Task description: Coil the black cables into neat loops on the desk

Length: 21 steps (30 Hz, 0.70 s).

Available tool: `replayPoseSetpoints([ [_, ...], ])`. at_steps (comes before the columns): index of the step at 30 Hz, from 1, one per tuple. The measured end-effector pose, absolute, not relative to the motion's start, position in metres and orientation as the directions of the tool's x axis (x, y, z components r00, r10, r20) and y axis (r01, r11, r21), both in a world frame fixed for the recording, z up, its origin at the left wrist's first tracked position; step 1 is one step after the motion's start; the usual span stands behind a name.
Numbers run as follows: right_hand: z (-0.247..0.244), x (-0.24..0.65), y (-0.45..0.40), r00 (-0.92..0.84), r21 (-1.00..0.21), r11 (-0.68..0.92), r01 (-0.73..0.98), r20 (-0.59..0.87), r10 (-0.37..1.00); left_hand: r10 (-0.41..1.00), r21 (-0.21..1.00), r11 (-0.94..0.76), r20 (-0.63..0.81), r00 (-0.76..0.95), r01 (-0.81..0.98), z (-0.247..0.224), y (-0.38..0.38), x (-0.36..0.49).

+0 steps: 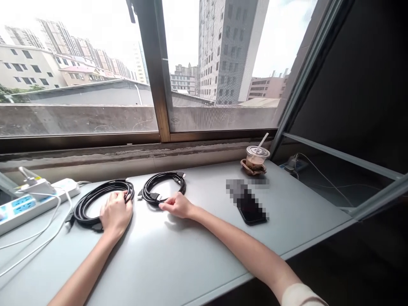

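Observation:
A large coil of black cable [83, 203] lies on the left part of the desk, with its plug ends at the near side. My left hand [116, 214] is closed over the right side of this coil, its fingertips curled out of sight. To the right lies a smaller coil of black cable [147, 187] with flat black plugs showing at its edges. My right hand [179, 205] is closed in a pinch at the near edge of the small coil; the exact contact is partly hidden by the fingers.
On the left, a white power strip [68, 187] holds plugged-in adapters with white cords. A black phone [253, 216], partly pixelated, lies right of my right hand. Behind it a lidded drink cup [256, 158] with a straw stands in a brown holder. A window lies beyond the grey desk [153, 263].

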State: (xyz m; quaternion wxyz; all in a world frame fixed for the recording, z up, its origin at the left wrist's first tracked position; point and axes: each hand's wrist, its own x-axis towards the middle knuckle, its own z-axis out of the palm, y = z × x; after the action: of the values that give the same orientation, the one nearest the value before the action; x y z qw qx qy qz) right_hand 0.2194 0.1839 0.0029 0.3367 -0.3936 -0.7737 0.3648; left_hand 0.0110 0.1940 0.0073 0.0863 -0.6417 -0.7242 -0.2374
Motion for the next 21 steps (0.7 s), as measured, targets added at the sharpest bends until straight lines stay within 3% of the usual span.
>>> replayPoseSetpoints([
  [6, 0.001, 0.207, 0.167, -0.556, -0.503, 0.622, 0.6, 0.297, 0.776, 0.773, 0.412, -0.065, 0.597, -0.215, 0.909, 0.014, 0.195, 0.006],
  [10, -0.001, 0.208, 0.165, -0.587, -0.371, 0.66, 0.653, 0.304, 0.751, 0.657, 0.468, -0.106, 0.695, -0.292, 0.877, 0.027, 0.192, -0.005],
  [16, -0.005, 0.21, 0.166, -0.605, -0.328, 0.695, 0.639, 0.344, 0.718, 0.364, 0.625, -0.123, 0.751, -0.551, 0.771, 0.046, 0.187, -0.021],
  [18, -0.007, 0.21, 0.166, -0.59, -0.341, 0.694, 0.634, 0.367, 0.719, 0.264, 0.656, -0.22, 0.752, -0.603, 0.722, 0.056, 0.183, -0.019],
  [21, -0.008, 0.211, 0.166, -0.562, -0.375, 0.695, 0.614, 0.411, 0.718, 0.238, 0.732, -0.419, 0.66, -0.712, 0.538, 0.077, 0.17, -0.006],
])
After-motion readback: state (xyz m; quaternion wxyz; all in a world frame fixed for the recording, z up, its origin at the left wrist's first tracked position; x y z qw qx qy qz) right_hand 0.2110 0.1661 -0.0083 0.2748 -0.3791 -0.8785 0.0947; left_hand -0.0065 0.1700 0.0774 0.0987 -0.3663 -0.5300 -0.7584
